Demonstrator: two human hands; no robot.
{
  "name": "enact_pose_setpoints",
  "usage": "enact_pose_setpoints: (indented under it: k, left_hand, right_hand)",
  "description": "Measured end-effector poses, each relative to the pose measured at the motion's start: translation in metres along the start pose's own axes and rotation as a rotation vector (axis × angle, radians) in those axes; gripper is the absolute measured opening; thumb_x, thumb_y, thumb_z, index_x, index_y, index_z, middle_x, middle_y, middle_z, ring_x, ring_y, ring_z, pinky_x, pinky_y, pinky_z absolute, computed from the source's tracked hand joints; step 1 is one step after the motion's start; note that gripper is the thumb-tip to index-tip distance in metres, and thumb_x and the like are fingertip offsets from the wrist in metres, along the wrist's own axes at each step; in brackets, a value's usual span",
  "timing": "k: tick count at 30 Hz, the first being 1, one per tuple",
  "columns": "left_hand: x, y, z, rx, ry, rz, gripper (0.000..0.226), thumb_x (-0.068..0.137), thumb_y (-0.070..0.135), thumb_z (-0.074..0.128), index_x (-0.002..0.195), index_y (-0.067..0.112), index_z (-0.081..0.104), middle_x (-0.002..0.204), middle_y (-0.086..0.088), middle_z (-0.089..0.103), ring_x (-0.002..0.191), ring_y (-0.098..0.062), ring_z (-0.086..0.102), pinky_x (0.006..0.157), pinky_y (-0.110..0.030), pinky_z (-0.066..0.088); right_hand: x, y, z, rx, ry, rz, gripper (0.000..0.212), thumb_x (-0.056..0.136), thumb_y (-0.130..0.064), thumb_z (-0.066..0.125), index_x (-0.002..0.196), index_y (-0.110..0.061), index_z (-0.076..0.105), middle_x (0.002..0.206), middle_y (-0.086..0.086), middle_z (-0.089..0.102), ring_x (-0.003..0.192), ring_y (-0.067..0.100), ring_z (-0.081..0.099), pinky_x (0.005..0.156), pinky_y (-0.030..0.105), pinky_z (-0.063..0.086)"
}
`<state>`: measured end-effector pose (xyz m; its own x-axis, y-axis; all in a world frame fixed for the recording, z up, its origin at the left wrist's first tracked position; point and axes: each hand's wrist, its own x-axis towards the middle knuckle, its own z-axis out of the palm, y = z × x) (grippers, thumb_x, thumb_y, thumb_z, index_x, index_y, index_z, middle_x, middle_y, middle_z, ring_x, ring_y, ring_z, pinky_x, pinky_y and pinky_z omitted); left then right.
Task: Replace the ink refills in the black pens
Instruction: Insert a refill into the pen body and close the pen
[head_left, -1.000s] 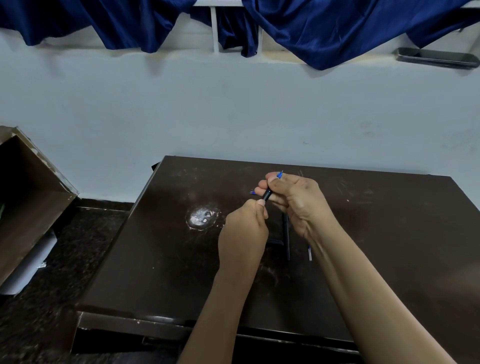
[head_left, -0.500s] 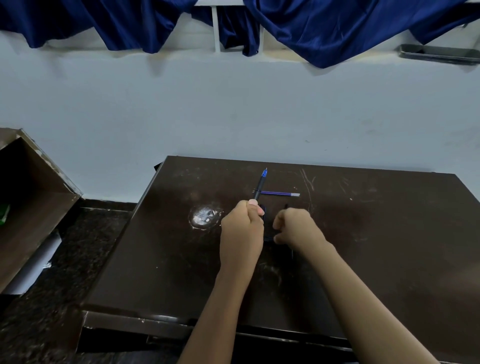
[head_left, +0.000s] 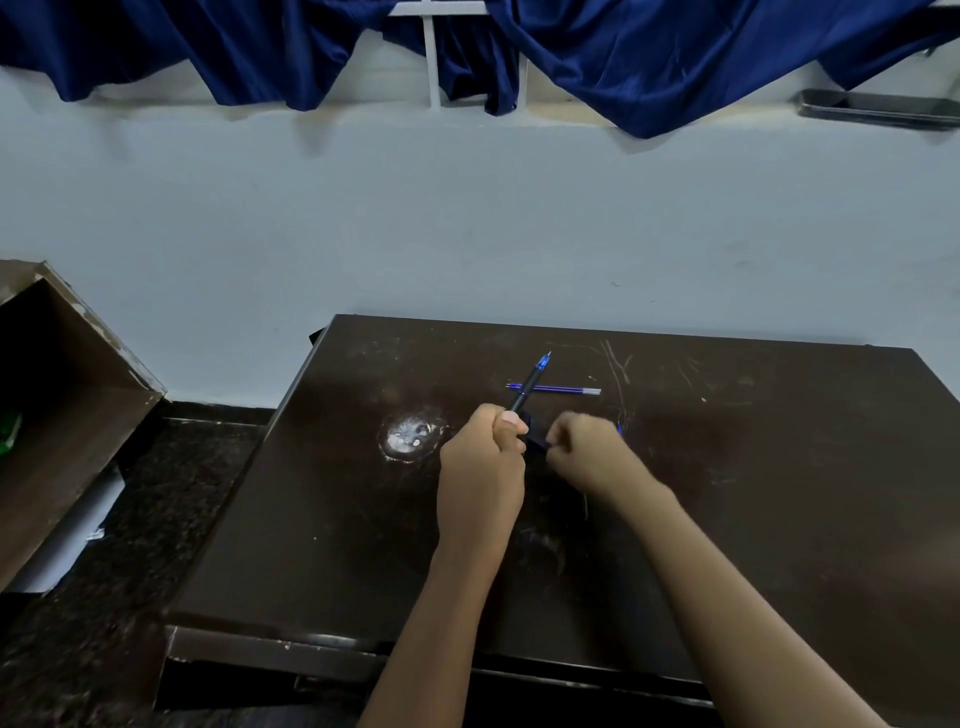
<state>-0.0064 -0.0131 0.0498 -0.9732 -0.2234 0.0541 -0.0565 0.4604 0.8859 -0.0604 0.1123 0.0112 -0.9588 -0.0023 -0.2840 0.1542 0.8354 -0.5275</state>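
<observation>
Left grip (head_left: 480, 457) is clenched round the black pen (head_left: 525, 391), the barrel poking up and away out of the fist, blue tip showing at the far end, above the desk (head_left: 779, 493). Right grip (head_left: 587, 452) sits just beside it, fingers curled and blurred. There's a small dark piece (head_left: 536, 442) between the two, but whether those fingers actually have hold of it, I cannot tell. Behind the pen, a loose blue refill (head_left: 563, 389) lies flat on the desk. This looks like the reassembly stage: refill seated, barrel to be closed. To do it well, hold the pen steady in the left, line the mating part up straight along the barrel, and turn gently, since crooked threads or a forced push could jam it or bend the refill.
</observation>
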Motion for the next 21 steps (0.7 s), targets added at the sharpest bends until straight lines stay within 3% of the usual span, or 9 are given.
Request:
enact_pose_setpoints:
  k: [4,8,12,16,21]
  left_hand:
    - [0.000,-0.002,-0.002,-0.022,0.013,-0.026,0.023,0.096,0.014,0.043,0.082,0.018,0.061,0.073,0.005,0.061,0.058,-0.002,0.050,0.051,-0.001,0.036]
    - [0.000,-0.001,-0.001,-0.027,-0.009,-0.041,0.022,0.096,0.014,0.044,0.083,0.017,0.061,0.073,0.005,0.060,0.057,-0.003,0.049,0.051,-0.002,0.037]
    - [-0.001,-0.002,0.000,0.007,-0.029,-0.059,0.022,0.097,0.016,0.043,0.084,0.020,0.060,0.074,0.007,0.061,0.059,-0.003,0.050,0.050,-0.003,0.037]
    - [-0.001,-0.002,-0.001,0.059,-0.049,-0.054,0.023,0.097,0.018,0.042,0.083,0.024,0.060,0.073,0.009,0.060,0.061,-0.003,0.051,0.050,-0.008,0.034]
    - [-0.002,-0.001,-0.001,0.054,-0.080,-0.042,0.022,0.097,0.019,0.044,0.082,0.024,0.061,0.074,0.007,0.060,0.062,-0.004,0.051,0.053,-0.003,0.038]
  right_hand:
    - [0.000,-0.002,-0.037,0.464,0.207,0.024,0.021,0.089,-0.007,0.048,0.095,-0.015,0.067,0.069,0.000,0.068,0.058,0.005,0.064,0.064,0.022,0.055]
    - [-0.010,0.002,-0.063,0.667,0.303,-0.069,0.032,0.090,-0.008,0.046,0.085,-0.030,0.069,0.064,0.000,0.064,0.061,0.011,0.059,0.075,0.035,0.053]
    - [-0.018,0.003,-0.074,0.605,0.322,-0.135,0.033,0.092,-0.009,0.046,0.085,-0.030,0.070,0.068,0.000,0.065,0.062,0.010,0.059,0.077,0.035,0.053]
    - [-0.020,-0.001,-0.077,0.532,0.344,-0.167,0.033,0.094,-0.010,0.046,0.085,-0.029,0.071,0.084,0.003,0.070,0.070,0.009,0.062,0.080,0.032,0.053]
    - [-0.023,-0.006,-0.078,0.429,0.327,-0.193,0.035,0.094,-0.010,0.046,0.083,-0.032,0.071,0.093,0.006,0.072,0.085,0.021,0.066,0.083,0.034,0.053]
